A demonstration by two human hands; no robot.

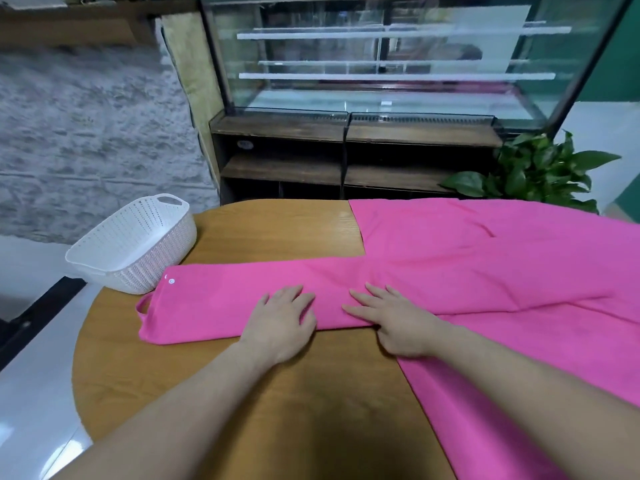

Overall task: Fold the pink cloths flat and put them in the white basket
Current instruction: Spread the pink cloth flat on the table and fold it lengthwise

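Both hands down on the folded pink cloth [242, 303], palms flat. My left hand [282, 322] lies on the strip's near edge, fingers straight and slightly spread, tips pointing toward the table's far edge. My right hand [391, 322] sits just beside it, apart from the left, fingers also straight and splayed, pressing where the strip runs into the bigger spread of pink. Neither hand curls round anything; both lie open on the fabric.

The folded cloth is a long narrow band running left to right across the middle of the wooden table [277, 393]. Its left end is rounded, with a small hanging loop [142, 306] at the near corner and a white snap button [171, 281] close to the far corner. Surface smooth, bright pink, matte.

A second pink cloth [502, 254] covers the table's right side, draping over the right and near edges; a few shallow creases. I cannot tell where the band ends and this sheet begins.

White basket [138, 244] stands at the table's far-left edge, tilted, touching the band's left end.
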